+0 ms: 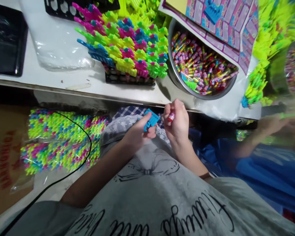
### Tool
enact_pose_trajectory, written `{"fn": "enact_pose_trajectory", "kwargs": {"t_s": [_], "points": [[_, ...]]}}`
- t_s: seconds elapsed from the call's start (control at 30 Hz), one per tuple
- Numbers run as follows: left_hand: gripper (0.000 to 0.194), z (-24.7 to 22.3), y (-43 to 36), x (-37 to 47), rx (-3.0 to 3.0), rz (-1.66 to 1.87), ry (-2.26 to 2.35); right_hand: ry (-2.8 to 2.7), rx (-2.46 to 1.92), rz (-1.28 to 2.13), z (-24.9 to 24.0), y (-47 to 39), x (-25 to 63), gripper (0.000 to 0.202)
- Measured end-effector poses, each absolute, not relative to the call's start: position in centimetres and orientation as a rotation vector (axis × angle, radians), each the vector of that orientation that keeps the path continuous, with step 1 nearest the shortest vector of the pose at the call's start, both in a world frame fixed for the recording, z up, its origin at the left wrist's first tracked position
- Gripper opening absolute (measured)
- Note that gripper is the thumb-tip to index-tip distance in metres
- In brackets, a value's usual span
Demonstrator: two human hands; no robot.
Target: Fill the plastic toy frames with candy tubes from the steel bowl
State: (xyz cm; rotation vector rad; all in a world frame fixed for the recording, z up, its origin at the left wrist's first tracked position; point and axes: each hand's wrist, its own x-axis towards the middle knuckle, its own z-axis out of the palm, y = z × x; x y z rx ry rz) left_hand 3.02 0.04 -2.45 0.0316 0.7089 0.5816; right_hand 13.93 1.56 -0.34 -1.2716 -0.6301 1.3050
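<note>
Low over my lap, my left hand (140, 129) pinches a small blue plastic toy (151, 120) between thumb and fingers. Just to its right, my right hand (178, 121) is curled around a small tube with a pink and red wrapper (171, 116); only one end of it shows. The two hands are close but apart. Beyond them on the table stands a metal bowl (203, 97) full of similar small tubes. Left of the bowl, rows of pink, blue, green and yellow plastic toys (127, 54) stand upright in a black rack (130, 79).
Printed label sheets (223, 31) overlap the bowl's back rim. Clear plastic bags (61, 42) and a black tray (6, 39) lie at left. Bagged colourful toys (64, 141) sit below the table, crossed by a black cable (90, 144). A co-worker's arm (258, 134) is at right.
</note>
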Motion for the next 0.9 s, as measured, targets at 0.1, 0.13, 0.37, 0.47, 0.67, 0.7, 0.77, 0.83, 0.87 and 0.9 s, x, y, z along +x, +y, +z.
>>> {"fn": "enact_pose_trajectory", "kwargs": {"t_s": [0.1, 0.13, 0.37, 0.47, 0.67, 0.7, 0.77, 0.83, 0.87, 0.9], "points": [[0.037, -2.1, 0.2, 2.4, 0.076, 0.646, 0.791, -0.653, -1.25, 1.441, -0.2, 1.2, 14.7, 0.028], [0.036, -2.0, 0.2, 2.2, 0.101, 0.677, 0.828, -0.675, -1.25, 1.481, -0.1, 1.0, 14.9, 0.028], [0.037, -1.1, -0.3, 2.4, 0.265, 0.746, 1.023, -0.79, -1.318, 1.229, -0.6, 0.5, 15.1, 0.032], [0.031, -0.2, -0.5, 2.8, 0.389, 0.74, 1.12, -0.805, -1.323, 1.167, -0.8, 0.8, 15.2, 0.028], [0.022, 1.1, -0.6, 3.7, 0.6, 0.72, 1.248, -0.805, -1.331, 1.22, -0.8, 0.7, 15.5, 0.027], [0.022, 1.3, -0.5, 3.9, 0.593, 0.721, 1.262, -0.804, -1.334, 1.229, -0.8, 0.7, 15.5, 0.027], [0.024, 1.7, -0.3, 4.2, 0.539, 0.722, 1.268, -0.797, -1.332, 1.246, -0.8, 0.7, 15.5, 0.026], [0.028, 1.9, -0.1, 4.5, 0.47, 0.719, 1.244, -0.793, -1.324, 1.235, -0.7, 0.7, 15.4, 0.024], [0.03, 1.8, -0.1, 4.5, 0.442, 0.72, 1.232, -0.791, -1.318, 1.22, -0.8, 0.7, 15.3, 0.024], [0.03, 1.6, 0.0, 4.5, 0.419, 0.716, 1.218, -0.79, -1.31, 1.199, -0.9, 0.7, 15.2, 0.024]]}}
